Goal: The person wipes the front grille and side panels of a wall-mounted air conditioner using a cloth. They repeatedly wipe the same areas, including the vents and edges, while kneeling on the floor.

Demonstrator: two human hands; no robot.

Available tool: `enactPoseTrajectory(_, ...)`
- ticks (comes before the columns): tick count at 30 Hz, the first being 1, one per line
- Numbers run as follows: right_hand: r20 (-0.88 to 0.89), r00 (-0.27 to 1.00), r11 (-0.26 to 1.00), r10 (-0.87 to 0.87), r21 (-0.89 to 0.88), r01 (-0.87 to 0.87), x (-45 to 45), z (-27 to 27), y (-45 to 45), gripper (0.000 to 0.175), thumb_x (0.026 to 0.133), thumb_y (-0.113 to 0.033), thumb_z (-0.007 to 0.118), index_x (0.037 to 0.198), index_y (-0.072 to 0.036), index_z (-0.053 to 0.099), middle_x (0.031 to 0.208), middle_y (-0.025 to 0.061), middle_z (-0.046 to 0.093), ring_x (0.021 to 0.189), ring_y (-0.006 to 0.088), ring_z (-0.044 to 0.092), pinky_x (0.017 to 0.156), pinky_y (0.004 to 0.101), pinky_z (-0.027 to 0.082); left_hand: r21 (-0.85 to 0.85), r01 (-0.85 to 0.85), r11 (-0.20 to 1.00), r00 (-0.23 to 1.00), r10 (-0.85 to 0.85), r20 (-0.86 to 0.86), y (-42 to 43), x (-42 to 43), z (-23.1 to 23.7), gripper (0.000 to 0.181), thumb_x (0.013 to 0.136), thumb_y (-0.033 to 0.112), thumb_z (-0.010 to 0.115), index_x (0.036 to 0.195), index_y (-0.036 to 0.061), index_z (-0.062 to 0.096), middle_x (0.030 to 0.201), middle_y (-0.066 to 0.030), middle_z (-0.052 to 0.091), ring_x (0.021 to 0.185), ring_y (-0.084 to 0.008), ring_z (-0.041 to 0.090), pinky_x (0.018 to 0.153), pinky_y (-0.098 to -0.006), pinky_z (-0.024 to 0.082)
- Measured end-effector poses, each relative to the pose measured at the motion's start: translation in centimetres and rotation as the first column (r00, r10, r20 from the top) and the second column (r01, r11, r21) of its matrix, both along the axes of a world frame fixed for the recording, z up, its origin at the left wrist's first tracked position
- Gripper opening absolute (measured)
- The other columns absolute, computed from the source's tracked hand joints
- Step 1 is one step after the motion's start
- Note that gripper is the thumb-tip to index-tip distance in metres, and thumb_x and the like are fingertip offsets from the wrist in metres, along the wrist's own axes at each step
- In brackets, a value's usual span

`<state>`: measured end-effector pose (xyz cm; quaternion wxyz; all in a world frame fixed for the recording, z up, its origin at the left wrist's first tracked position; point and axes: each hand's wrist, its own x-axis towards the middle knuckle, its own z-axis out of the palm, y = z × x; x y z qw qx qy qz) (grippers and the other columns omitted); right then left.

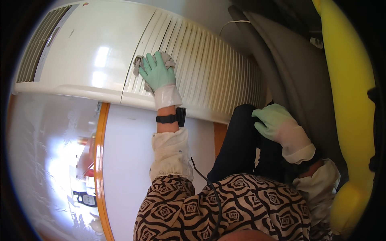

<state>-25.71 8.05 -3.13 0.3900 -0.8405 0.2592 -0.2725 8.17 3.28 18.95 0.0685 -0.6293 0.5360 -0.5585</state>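
Observation:
My left hand (158, 70), in a green rubber glove with a pale cuff, presses a crumpled grey cloth (168, 59) against the slatted grille (208, 66) of a white Haier floor-standing air conditioner (111, 36). The cloth shows on both sides of the fingers, near the seam between the smooth front panel and the grille. Brownish discolouring marks some of the slats. My right hand (273, 120), gloved the same way, rests at my knee beside the dark trousers (238, 135); its thumb and a finger stand apart, other fingers are partly hidden, and no held thing shows.
A grey-brown upholstered piece (289, 60) stands close on the right, with a large yellow object (346, 90) beyond it. A thin white cable (232, 22) runs near the grille. At left is an orange-framed glass panel (99, 144). A black cable (211, 186) crosses my patterned top.

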Motion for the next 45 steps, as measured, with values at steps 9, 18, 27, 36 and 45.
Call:
enactPoseTrajectory(9, -0.039, 0.999, 1.0, 0.006, 0.01, -0.006, -0.2, 0.7, -0.4, 0.028, 0.089, -0.017, 0.064, 0.111, -0.001, 0.072, 0.094, 0.0185, 0.074, 0.094, 0.0372, 0.07, 0.088, 0.0478, 0.055, -0.02, -0.029, 0.999, 0.999, 0.029, 0.034, -10.8, 1.6, 0.3, 0.045, 0.086, 0.033, 0.061, 0.128, 0.0145, 0.056, 0.144, -0.0159, 0.053, 0.143, -0.0364, 0.044, 0.119, -0.059, 0.023)
enactPoseTrajectory(18, -0.006, 1.0, 0.999, 0.031, 0.021, -0.031, 2.2, 0.2, -0.8, 0.027, 0.089, -0.017, 0.064, 0.109, -0.001, 0.071, 0.095, 0.0161, 0.074, 0.095, 0.0355, 0.069, 0.088, 0.047, 0.055, 0.069, -0.058, 0.996, 0.998, 0.056, 0.027, -18.5, 4.7, 0.7, 0.044, 0.091, 0.026, 0.059, 0.132, 0.0122, 0.058, 0.138, -0.0138, 0.054, 0.142, -0.0317, 0.042, 0.117, -0.0564, 0.022)
enactPoseTrajectory(27, 0.069, 0.989, 0.991, 0.132, 0.01, -0.133, 9.2, 1.6, -3.7, 0.026, 0.088, -0.014, 0.067, 0.109, 0.0, 0.071, 0.09, 0.0135, 0.074, 0.091, 0.0314, 0.07, 0.083, 0.0433, 0.057, 0.13, -0.133, 0.982, 0.989, 0.124, 0.076, -23.4, 15.8, 2.0, 0.033, 0.085, 0.028, 0.071, 0.113, 0.0129, 0.065, 0.124, -0.0077, 0.064, 0.129, -0.0286, 0.052, 0.112, -0.0554, 0.029)
enactPoseTrajectory(36, 0.169, 0.982, 0.996, 0.084, -0.016, -0.083, 7.1, 2.1, -3.8, 0.019, 0.087, -0.013, 0.067, 0.101, 0.001, 0.069, 0.081, 0.014, 0.07, 0.085, 0.0332, 0.067, 0.081, 0.0453, 0.055, 0.146, -0.096, 0.985, 0.995, 0.089, 0.053, -22.1, 13.4, -0.3, 0.041, 0.086, 0.023, 0.065, 0.126, 0.0151, 0.058, 0.133, -0.0081, 0.06, 0.134, -0.031, 0.05, 0.111, -0.056, 0.032)
enactPoseTrajectory(45, 0.09, 0.993, 0.996, 0.078, -0.039, -0.074, 4.9, 0.4, -3.0, 0.027, 0.087, -0.016, 0.068, 0.11, -0.001, 0.071, 0.093, 0.0185, 0.073, 0.089, 0.0371, 0.069, 0.085, 0.0472, 0.055, 0.443, -0.062, 0.894, 0.996, 0.081, -0.024, -10.6, 9.5, -12.2, 0.048, 0.089, 0.02, 0.062, 0.135, 0.0144, 0.057, 0.135, -0.0118, 0.06, 0.136, -0.0327, 0.05, 0.112, -0.0586, 0.032)
